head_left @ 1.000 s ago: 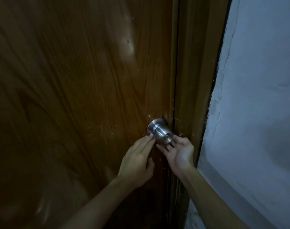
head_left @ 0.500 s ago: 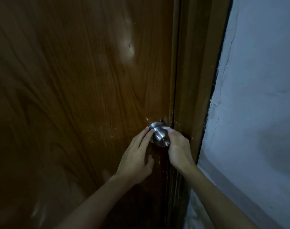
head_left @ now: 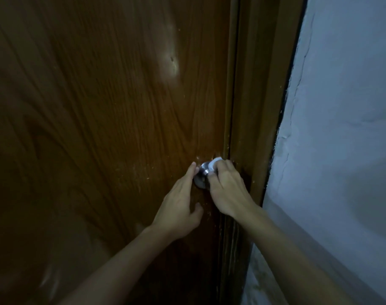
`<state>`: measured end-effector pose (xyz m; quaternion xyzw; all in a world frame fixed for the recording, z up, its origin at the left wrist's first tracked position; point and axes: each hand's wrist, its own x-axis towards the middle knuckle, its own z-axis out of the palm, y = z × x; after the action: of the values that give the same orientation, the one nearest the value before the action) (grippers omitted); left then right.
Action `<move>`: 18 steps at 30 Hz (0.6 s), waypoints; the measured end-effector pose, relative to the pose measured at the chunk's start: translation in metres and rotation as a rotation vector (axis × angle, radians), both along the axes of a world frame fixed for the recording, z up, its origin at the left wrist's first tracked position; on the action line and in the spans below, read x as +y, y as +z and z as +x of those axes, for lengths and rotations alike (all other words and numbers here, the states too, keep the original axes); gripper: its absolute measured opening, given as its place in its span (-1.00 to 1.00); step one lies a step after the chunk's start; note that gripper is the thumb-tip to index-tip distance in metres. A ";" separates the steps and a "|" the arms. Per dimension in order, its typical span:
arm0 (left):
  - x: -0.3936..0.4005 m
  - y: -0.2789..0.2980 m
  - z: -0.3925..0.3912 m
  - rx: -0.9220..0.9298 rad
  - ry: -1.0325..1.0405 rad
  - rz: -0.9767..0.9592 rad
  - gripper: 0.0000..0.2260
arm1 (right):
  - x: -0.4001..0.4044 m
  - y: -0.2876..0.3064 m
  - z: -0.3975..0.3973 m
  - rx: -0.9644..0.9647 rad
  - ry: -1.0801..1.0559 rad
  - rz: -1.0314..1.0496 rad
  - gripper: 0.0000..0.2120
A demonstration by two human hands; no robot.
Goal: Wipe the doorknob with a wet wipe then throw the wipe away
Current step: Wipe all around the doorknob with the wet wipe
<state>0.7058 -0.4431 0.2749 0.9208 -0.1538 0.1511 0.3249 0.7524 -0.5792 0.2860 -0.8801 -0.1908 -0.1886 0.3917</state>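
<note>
Door (head_left: 99,128): dark brown wood-grain panel, fills the left and centre of the view; closed against its frame. A pale worn patch with a small dark pit sits in the upper centre. Light scratches and flecks lie near the latch edge.
Wall (head_left: 341,128): pale painted plaster on the right, with long cracks running down it beside the frame.
Door frame (head_left: 260,95): brown wooden jamb between door and wall; chipped paint shows along its wall-side edge.
Lighting: dim; the lower left of the door is in deep shadow.
Left hand (head_left: 179,208): flat and unclenched, palm toward the door, holding nothing. Its extended fingertips (head_left: 193,167) touch the left side of the knob; the thumb points right, below the knob.
Right hand (head_left: 227,190): clenched over the knob from the right and top, pressing the wipe against it.
Doorknob (head_left: 202,175): round brushed metal, at the latch edge of the door; only its left part shows, the rest is covered by the right hand.
Wet wipe (head_left: 215,162): white, bunched; sits on the top of the knob under the right fingers, a small fold showing above them.
</note>
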 end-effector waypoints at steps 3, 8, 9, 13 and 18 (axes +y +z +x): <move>0.002 0.003 0.001 0.032 0.008 -0.030 -0.18 | 0.000 0.001 0.002 -0.123 -0.001 -0.156 -0.81; 0.004 0.005 0.001 0.033 0.000 -0.063 -0.18 | 0.008 0.004 0.008 -0.161 -0.103 -0.194 -0.69; 0.004 0.004 0.000 0.008 0.017 -0.068 -0.19 | 0.010 0.005 0.008 -0.175 -0.131 -0.191 -0.70; 0.002 0.002 -0.003 -0.136 0.136 -0.076 -0.27 | 0.019 0.010 0.008 -0.278 -0.160 -0.251 -0.81; 0.006 0.002 -0.011 -0.184 0.172 -0.099 -0.30 | 0.024 0.005 0.002 -0.409 -0.037 -0.482 -0.88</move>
<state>0.6948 -0.4374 0.2767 0.8957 -0.0958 0.2696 0.3403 0.7543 -0.5547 0.2914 -0.8947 -0.2889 -0.3180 0.1221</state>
